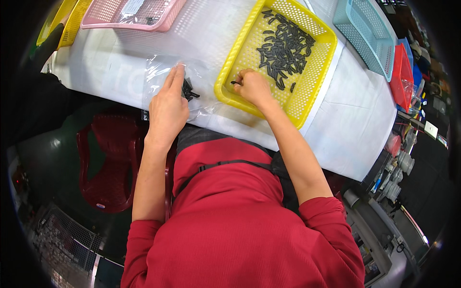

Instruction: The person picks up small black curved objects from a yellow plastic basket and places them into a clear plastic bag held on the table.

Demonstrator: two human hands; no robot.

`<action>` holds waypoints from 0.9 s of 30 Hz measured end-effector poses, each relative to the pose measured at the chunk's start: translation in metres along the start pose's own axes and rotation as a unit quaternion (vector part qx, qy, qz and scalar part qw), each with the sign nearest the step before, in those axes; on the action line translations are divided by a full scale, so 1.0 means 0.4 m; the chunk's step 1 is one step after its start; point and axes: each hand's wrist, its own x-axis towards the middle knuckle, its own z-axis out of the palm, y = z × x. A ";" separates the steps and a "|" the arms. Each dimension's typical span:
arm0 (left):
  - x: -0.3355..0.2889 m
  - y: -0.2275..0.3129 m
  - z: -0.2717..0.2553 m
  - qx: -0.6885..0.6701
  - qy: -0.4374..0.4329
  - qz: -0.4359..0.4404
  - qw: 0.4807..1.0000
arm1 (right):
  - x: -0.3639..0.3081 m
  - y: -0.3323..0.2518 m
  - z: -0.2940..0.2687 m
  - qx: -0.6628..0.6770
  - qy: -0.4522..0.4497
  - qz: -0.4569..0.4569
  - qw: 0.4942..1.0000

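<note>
My left hand (169, 106) lies flat with its fingers stretched out over a clear plastic bag (156, 72) on the table. Several small black curved pieces (191, 91) show at the bag beside my fingers. My right hand (253, 88) reaches over the near left side of a yellow perforated basket (324, 72), its fingers closed in a pinch on a small black piece (235, 82). Inside that basket lies a loose heap of similar black curved pieces (285, 48), mostly toward its far side.
A pink basket (165, 21) with plastic bags stands at the far left, and yellow baskets (72, 26) lie beyond it near another person's arm. A light blue basket (370, 36) and a red bin (402, 79) line the right side. A dark red chair (108, 168) stands below the white-covered table (355, 129).
</note>
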 end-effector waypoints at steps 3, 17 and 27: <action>-0.006 -0.002 0.006 -0.002 -0.008 -0.009 1.000 | 0.002 -0.015 -0.059 0.106 -0.031 0.065 0.992; -0.003 0.006 0.008 0.013 0.008 0.035 0.999 | -0.073 -0.252 -0.160 0.156 0.151 -0.062 0.974; 0.010 0.022 0.013 -0.014 -0.027 -0.002 1.000 | -0.075 0.117 -0.092 0.007 0.014 0.203 0.979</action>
